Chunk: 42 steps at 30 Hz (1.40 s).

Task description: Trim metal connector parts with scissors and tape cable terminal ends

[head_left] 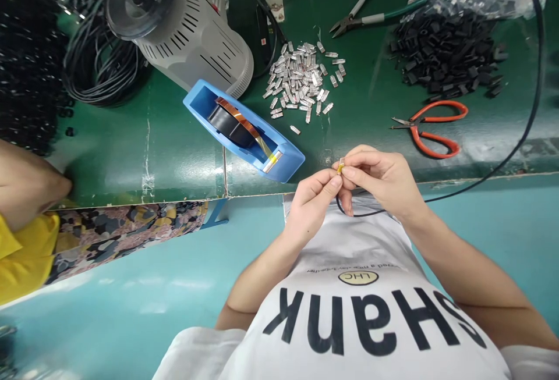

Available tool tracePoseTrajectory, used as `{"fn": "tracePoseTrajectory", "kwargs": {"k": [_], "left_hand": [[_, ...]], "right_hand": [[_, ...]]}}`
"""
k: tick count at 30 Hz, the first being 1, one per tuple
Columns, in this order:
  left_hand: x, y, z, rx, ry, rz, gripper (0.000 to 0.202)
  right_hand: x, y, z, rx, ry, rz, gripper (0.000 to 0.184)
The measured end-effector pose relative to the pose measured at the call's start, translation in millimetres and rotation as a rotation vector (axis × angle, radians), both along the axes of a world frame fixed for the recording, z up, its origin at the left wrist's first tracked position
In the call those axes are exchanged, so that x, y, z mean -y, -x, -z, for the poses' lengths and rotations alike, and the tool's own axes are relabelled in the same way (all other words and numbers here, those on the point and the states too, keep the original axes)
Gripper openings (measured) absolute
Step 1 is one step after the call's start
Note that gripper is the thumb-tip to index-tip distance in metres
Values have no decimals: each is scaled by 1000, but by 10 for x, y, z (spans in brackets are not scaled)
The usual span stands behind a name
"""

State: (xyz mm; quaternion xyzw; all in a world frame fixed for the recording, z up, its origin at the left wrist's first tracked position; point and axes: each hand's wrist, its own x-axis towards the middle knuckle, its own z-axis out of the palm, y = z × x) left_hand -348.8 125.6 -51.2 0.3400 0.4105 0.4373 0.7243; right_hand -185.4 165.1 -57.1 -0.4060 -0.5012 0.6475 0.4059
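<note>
My left hand point(312, 199) and my right hand point(379, 179) meet at the near edge of the green table point(174, 147). Both pinch a small connector end point(341, 164) wrapped in yellow tape, fingers closed on it. A thin black cable point(493, 173) runs from this end under my right hand, then off to the right and up across the table. A blue tape dispenser point(244, 130) with an amber tape roll lies just left of my hands.
A pile of small metal shells point(301, 80) lies beyond the dispenser. Black plastic parts point(445, 54), a clear bag, green-handled pliers point(371, 16) and orange scissors point(430, 127) sit right. A grey machine point(187, 25) and cable coils point(96, 66) stand left. Another person's arm point(26, 182) rests far left.
</note>
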Motion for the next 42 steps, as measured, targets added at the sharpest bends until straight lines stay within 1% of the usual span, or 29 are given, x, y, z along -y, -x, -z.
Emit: {"fn": "tracePoseTrajectory", "kwargs": {"k": [4, 9, 12, 15, 17, 18, 20, 22, 24, 25, 26, 27, 29, 31, 34, 36, 38, 42], "left_hand": [[5, -4, 3, -18, 8, 4, 31], [-6, -12, -9, -47, 19, 4, 34], [-11, -7, -9, -47, 18, -1, 35], [-14, 2, -2, -31, 14, 3, 34], [-14, 5, 1, -23, 9, 8, 34], [-14, 4, 1, -25, 1, 9, 34], [-13, 0, -8, -51, -23, 9, 35], [-13, -8, -26, -103, -52, 16, 37], [-18, -14, -43, -175, -75, 35, 39], [-24, -15, -46, -211, -87, 41, 38], [-33, -12, -46, -241, -100, 43, 37], [-44, -8, -41, -261, -113, 43, 35], [-69, 7, -23, -259, -129, 44, 35], [-90, 22, -5, -206, -120, 50, 35], [-99, 27, 2, -109, -72, 24, 31], [-93, 17, -5, -68, -35, -14, 31], [-83, 4, -13, -49, 3, -43, 32], [-66, -18, -23, -28, 56, -61, 29]], "right_hand": [[4, -9, 8, 119, -111, 31, 7], [16, 6, 23, 165, -158, 78, 7], [7, 1, 25, 121, -90, 48, 10], [-11, -12, 4, 21, 31, -65, 17], [-17, -14, -11, -16, 62, -107, 19], [-16, -11, -17, -20, 57, -103, 17], [-9, 8, -21, 20, -10, -35, 12], [3, 41, -14, 124, -152, 63, 7], [10, 81, 1, 240, -306, 155, 6], [9, 98, 12, 279, -353, 182, 6], [4, 112, 24, 297, -368, 198, 5], [-4, 119, 35, 302, -354, 200, 6], [-30, 112, 49, 285, -270, 164, 9], [-59, 78, 51, 247, -177, 84, 15], [-87, 16, 41, 196, -112, 17, 23], [-87, -9, 38, 161, -72, 40, 24], [-72, -14, 42, 120, -18, 71, 21], [-44, 2, 41, 59, 33, 91, 17]]}}
